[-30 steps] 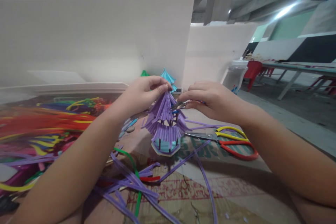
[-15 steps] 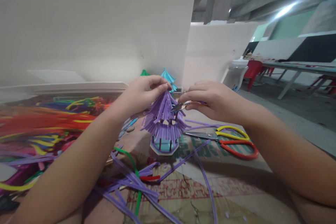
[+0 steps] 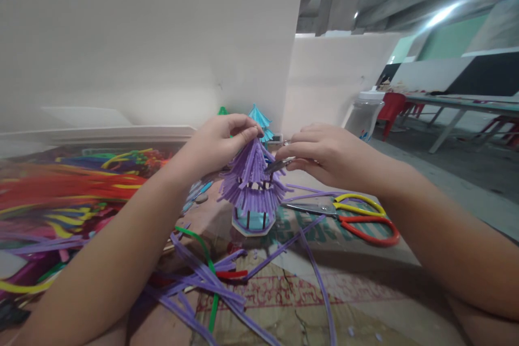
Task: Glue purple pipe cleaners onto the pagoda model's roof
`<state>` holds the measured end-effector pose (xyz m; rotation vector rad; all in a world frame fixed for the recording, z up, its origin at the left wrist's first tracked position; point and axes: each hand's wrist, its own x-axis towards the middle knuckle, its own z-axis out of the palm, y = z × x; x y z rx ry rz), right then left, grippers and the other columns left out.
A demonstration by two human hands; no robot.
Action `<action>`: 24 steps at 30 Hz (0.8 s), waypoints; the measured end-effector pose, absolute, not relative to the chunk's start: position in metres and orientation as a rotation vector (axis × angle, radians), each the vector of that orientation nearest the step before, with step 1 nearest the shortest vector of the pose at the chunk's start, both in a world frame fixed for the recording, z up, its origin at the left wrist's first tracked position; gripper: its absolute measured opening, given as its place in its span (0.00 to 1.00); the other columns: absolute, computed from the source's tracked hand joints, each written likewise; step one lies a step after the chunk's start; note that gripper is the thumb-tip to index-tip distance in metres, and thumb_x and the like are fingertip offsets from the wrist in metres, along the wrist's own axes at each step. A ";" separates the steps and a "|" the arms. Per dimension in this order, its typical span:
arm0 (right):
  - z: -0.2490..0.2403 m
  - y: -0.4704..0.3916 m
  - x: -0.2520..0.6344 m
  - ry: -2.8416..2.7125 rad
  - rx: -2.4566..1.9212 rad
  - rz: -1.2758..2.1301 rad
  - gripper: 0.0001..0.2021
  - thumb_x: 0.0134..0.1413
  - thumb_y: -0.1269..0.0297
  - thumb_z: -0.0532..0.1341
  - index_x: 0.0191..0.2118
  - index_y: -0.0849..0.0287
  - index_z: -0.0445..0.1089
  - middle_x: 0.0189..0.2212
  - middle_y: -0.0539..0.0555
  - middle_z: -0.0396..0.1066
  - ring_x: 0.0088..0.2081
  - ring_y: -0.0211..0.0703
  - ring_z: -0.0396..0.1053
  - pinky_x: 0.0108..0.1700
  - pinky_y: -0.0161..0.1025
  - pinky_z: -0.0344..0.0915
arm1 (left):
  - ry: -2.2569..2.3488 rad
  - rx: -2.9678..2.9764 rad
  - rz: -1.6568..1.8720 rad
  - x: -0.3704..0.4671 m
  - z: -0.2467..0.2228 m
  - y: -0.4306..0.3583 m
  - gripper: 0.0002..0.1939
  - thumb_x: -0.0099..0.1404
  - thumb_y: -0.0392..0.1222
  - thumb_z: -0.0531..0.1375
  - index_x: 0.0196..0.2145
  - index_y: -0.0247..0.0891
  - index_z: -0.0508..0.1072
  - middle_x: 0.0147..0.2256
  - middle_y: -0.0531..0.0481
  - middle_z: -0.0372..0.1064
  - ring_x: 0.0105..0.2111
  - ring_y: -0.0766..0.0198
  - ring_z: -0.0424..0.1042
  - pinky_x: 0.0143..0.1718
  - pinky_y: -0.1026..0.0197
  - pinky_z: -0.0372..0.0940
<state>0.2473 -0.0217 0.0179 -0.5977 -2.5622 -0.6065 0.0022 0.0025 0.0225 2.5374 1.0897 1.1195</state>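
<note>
Near the middle of the table (image 3: 365, 316), in the head view, stands the purple model pavilion (image 3: 253, 197). The left hand (image 3: 227, 140) pinches its peak between thumb and fingers. The right hand (image 3: 326, 152) grips a small metal tool (image 3: 279, 165), whose tip is at the upper roof. Scissors (image 3: 329, 210) lie toward the table's right edge, purple strips (image 3: 203, 270) toward its near edge.

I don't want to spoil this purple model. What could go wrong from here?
The metal tool in your right hand is at the roof strips, so it might tug one loose. Your left hand pinches the model at its peak; squeezing could bend it. The scissors lie beside the model, so a slip might knock them.
</note>
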 end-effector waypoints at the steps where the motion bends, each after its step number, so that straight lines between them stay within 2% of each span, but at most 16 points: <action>1: 0.018 -0.022 0.247 -2.560 -0.592 -0.616 0.12 0.67 0.65 0.57 0.48 0.60 0.77 0.35 0.58 0.77 0.37 0.45 0.71 0.39 0.41 0.62 | 1.095 2.537 1.114 0.002 0.023 0.002 0.16 0.70 0.49 0.56 0.38 0.36 0.78 0.35 0.48 0.77 0.36 0.60 0.73 0.38 0.60 0.64; 10: 0.015 -0.019 0.248 -2.559 -0.555 -0.637 0.12 0.67 0.65 0.57 0.47 0.59 0.77 0.32 0.56 0.76 0.34 0.42 0.69 0.36 0.39 0.60 | 1.124 2.551 1.099 0.005 0.024 -0.001 0.15 0.70 0.47 0.55 0.38 0.36 0.78 0.32 0.50 0.76 0.34 0.61 0.72 0.35 0.61 0.63; 16: 0.021 -0.025 0.248 -2.533 -0.646 -0.495 0.13 0.67 0.66 0.56 0.50 0.58 0.75 0.39 0.58 0.78 0.40 0.45 0.72 0.41 0.41 0.63 | 1.113 2.504 1.111 0.001 0.022 0.006 0.16 0.70 0.50 0.55 0.39 0.36 0.77 0.35 0.47 0.76 0.35 0.60 0.72 0.36 0.60 0.63; 24: 0.019 -0.021 0.247 -2.519 -0.668 -0.468 0.13 0.67 0.65 0.56 0.50 0.59 0.75 0.39 0.59 0.78 0.41 0.47 0.73 0.43 0.43 0.65 | 1.055 2.406 1.113 0.001 0.020 0.009 0.16 0.69 0.50 0.55 0.38 0.36 0.76 0.33 0.48 0.75 0.32 0.62 0.71 0.33 0.61 0.63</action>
